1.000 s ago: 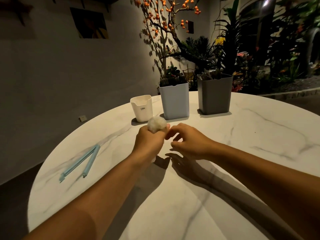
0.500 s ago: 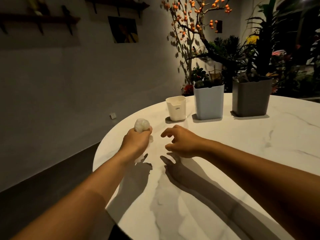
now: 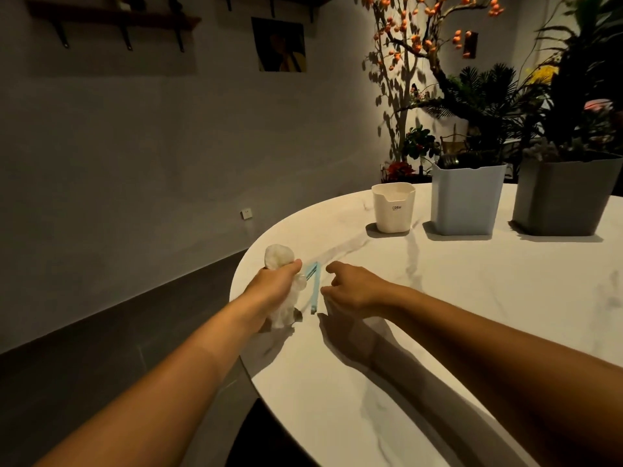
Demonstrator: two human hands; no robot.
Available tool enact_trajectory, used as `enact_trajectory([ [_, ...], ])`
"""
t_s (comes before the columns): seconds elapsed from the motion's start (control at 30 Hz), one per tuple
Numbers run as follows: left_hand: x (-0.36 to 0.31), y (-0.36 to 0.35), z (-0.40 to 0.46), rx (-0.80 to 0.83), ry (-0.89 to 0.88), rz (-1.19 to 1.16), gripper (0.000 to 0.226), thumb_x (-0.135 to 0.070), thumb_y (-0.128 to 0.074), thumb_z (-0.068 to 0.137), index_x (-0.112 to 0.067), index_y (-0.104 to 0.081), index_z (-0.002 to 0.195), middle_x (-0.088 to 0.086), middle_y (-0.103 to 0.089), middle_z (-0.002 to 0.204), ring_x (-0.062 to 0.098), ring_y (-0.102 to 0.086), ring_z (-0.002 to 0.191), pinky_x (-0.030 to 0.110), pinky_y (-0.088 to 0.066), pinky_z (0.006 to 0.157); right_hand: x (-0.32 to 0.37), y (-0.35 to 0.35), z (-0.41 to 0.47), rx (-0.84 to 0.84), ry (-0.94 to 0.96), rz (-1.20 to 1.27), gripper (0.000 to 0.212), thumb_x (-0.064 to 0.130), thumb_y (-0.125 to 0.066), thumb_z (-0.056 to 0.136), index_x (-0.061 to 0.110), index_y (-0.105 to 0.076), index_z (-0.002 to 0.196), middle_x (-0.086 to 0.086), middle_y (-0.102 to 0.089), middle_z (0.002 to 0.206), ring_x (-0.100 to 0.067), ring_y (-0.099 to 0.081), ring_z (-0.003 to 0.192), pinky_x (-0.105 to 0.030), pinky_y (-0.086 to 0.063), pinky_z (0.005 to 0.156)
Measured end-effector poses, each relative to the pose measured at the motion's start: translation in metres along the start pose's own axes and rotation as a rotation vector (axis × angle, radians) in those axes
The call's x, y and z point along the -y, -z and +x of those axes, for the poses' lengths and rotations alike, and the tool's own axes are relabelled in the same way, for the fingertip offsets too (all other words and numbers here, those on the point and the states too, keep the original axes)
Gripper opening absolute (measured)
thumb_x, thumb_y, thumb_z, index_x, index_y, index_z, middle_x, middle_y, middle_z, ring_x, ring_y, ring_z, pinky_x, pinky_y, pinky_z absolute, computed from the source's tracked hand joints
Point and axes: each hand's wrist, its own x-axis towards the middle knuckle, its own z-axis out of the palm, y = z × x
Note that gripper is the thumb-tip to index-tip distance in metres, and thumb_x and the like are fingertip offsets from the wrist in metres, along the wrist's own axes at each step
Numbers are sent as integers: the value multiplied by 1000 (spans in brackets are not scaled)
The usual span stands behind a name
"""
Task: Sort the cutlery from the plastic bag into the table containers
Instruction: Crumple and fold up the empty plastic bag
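1. Left hand (image 3: pixel 274 286) is squeezing the crumpled plastic bag (image 3: pixel 281 284) in a tight grip near the desk (image 3: pixel 438 298) edge.
2. Right hand (image 3: pixel 354 291) is hovering loose-fingered, holding nothing, just beside the blue clip (image 3: pixel 314 288).

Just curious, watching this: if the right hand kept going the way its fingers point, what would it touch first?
Most likely the light blue clip lying on the table, just left of the right hand. Beyond it is the left hand gripping the crumpled plastic bag. Depth is hard to judge.
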Motion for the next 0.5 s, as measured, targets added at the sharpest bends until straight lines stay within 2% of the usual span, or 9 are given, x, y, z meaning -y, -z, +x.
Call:
enact_trajectory([
  [0.07,0,0,1,86,13,-72,45,-54,-47,97,-15,-59,116,12,-65,109,29,-62,96,41,-51,87,1,-4,6,-22,-18,-25,48,35,-42,104,8,-36,144,-13,-50,142,-26,-55,118,-29,-45,90],
  [0.13,0,-1,-1,199,18,-149,39,-49,-48,98,-13,-62,104,14,-68,99,29,-63,88,38,-53,75,1,-8,13,-61,-49,-63,54,46,-39,103,9,-39,142,-12,-51,141,-26,-55,116,-32,-46,93],
  [0.17,1,-2,0,228,20,-155,40,-49,-50,97,-12,-63,104,15,-69,94,29,-64,85,37,-53,72,0,-9,15,-75,-67,-88,57,51,-40,101,10,-41,139,-11,-53,138,-25,-56,113,-33,-47,92],
  [0.3,4,-4,2,258,21,-202,34,-40,-56,96,-9,-62,106,16,-67,77,27,-61,70,35,-52,64,-3,-15,22,-105,-125,-186,46,61,-50,92,17,-48,107,-4,-60,103,-18,-58,88,-27,-50,75],
  [0.4,3,-4,7,250,9,-210,36,-36,-58,95,-3,-64,108,15,-64,72,24,-58,62,34,-52,59,-6,-18,28,-125,-148,-197,46,56,-58,90,15,-55,111,-3,-61,100,-17,-59,88,-31,-54,81],
  [0.5,3,-7,12,168,-29,-216,33,-30,-56,94,1,-64,103,18,-58,80,27,-53,62,34,-48,58,-8,-17,28,-132,-163,-226,33,36,-65,91,14,-57,115,-3,-59,97,-17,-57,86,-28,-51,75],
])
